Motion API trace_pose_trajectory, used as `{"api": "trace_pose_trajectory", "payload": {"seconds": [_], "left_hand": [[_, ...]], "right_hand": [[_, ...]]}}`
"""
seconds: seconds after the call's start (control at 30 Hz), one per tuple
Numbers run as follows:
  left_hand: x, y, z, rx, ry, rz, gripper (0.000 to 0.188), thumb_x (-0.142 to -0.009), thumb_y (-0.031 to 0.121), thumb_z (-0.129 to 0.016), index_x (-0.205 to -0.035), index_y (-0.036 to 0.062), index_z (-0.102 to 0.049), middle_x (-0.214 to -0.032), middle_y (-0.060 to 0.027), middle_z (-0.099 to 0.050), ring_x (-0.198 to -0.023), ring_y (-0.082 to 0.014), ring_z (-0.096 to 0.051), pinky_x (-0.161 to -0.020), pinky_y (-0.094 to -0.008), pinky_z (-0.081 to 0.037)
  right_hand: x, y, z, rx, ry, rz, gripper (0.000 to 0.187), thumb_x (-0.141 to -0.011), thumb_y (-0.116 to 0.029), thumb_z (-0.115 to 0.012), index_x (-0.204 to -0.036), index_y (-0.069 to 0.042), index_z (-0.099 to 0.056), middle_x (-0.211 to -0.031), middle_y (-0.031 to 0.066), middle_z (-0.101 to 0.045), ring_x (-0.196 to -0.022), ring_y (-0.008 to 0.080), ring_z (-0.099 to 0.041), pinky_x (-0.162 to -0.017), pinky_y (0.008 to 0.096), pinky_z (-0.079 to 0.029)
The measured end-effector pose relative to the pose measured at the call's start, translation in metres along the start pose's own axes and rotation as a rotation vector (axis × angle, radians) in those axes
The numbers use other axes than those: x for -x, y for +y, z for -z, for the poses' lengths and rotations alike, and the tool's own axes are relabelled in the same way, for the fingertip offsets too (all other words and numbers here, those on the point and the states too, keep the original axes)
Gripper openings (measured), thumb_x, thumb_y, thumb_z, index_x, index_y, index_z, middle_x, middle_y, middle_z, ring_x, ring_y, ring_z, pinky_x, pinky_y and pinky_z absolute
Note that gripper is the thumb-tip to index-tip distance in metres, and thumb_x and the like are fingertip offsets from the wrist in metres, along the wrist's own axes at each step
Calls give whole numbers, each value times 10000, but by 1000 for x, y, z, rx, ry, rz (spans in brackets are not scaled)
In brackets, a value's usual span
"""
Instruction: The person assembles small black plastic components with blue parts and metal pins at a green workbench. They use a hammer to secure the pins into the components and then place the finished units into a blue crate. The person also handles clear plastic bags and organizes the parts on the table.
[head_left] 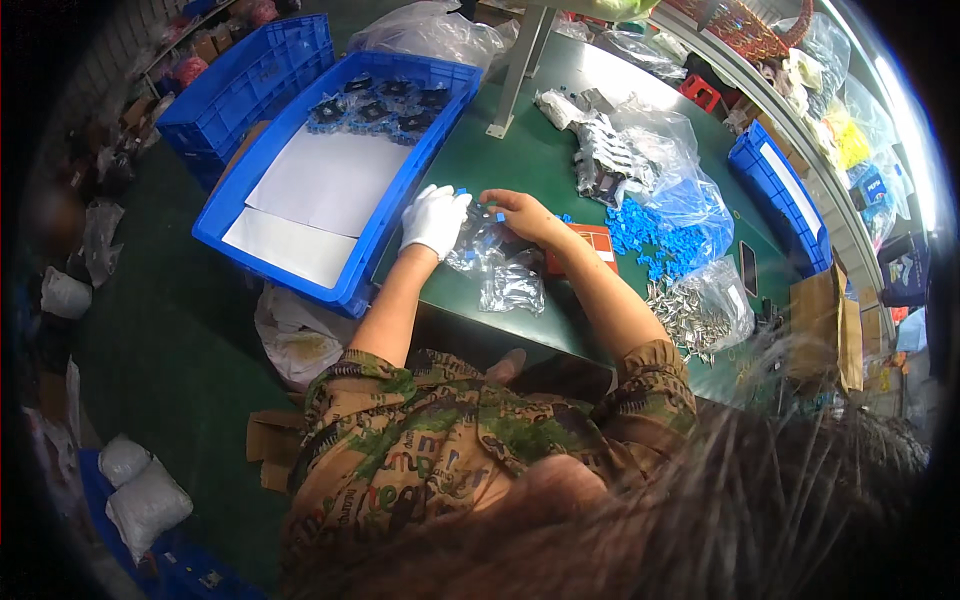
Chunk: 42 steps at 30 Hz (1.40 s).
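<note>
Both my forearms reach forward and meet; my left hand [434,220] (white-gloved) curls loosely, my bare right hand [522,214] pinches with fingertips, wrists close together.

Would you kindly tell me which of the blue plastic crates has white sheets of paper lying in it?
The large blue crate just left of the gloved left hand; the others show no such sheets.

Small parts between the gloved left hand [434,219] and bare right hand [522,213] stay too tiny to identify; hair [760,500] blurs the lower corner.

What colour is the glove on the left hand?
White; the glove shows best in the head view.
</note>
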<state>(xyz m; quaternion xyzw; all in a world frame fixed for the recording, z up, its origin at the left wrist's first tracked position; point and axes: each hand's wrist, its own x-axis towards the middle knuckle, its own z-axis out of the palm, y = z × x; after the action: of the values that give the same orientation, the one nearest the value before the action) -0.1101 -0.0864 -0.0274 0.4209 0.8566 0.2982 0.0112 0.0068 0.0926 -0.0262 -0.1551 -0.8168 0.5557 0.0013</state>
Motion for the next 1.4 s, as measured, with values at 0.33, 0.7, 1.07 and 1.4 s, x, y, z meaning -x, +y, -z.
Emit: {"api": "trace_pose_trajectory", "payload": {"seconds": [0.33,0.7,1.07,1.4], "left_hand": [[-9,-3,-5,-210,-172,112,441,-1061,426,-434,-1159,140,-755,-1298,-83,-676,-1316,-310,-564,-1016,-545,-477],[-15,6,6,-170,-141,141,513,-1024,518,-485,-1140,100,-760,-1227,-134,-727,-1192,-332,-654,-1008,-538,-466],[-4,9,15,-133,-155,184,476,-1024,493,-504,-1028,97,-767,-1136,-182,-741,-1089,-398,-686,-934,-493,-520],[30,-35,27,76,-82,41,373,-968,211,-471,-1164,109,-771,-1365,-165,-666,-1305,-333,-590,-1123,-405,-447]], "right_hand": [[-3,9,2,448,128,206,342,-968,-98,-604,-1306,-85,-660,-937,140,-744,-796,257,-723,-731,393,-567],[79,-45,11,763,241,368,309,-987,-276,-648,-1220,-78,-697,-1064,185,-747,-980,385,-716,-851,489,-565],[137,-28,18,650,296,409,321,-1004,-292,-640,-1238,-78,-691,-1099,175,-749,-1015,374,-718,-879,483,-566],[136,-3,11,538,260,475,276,-1009,-235,-636,-1230,-81,-696,-1094,170,-743,-1006,384,-709,-867,472,-565]]}}
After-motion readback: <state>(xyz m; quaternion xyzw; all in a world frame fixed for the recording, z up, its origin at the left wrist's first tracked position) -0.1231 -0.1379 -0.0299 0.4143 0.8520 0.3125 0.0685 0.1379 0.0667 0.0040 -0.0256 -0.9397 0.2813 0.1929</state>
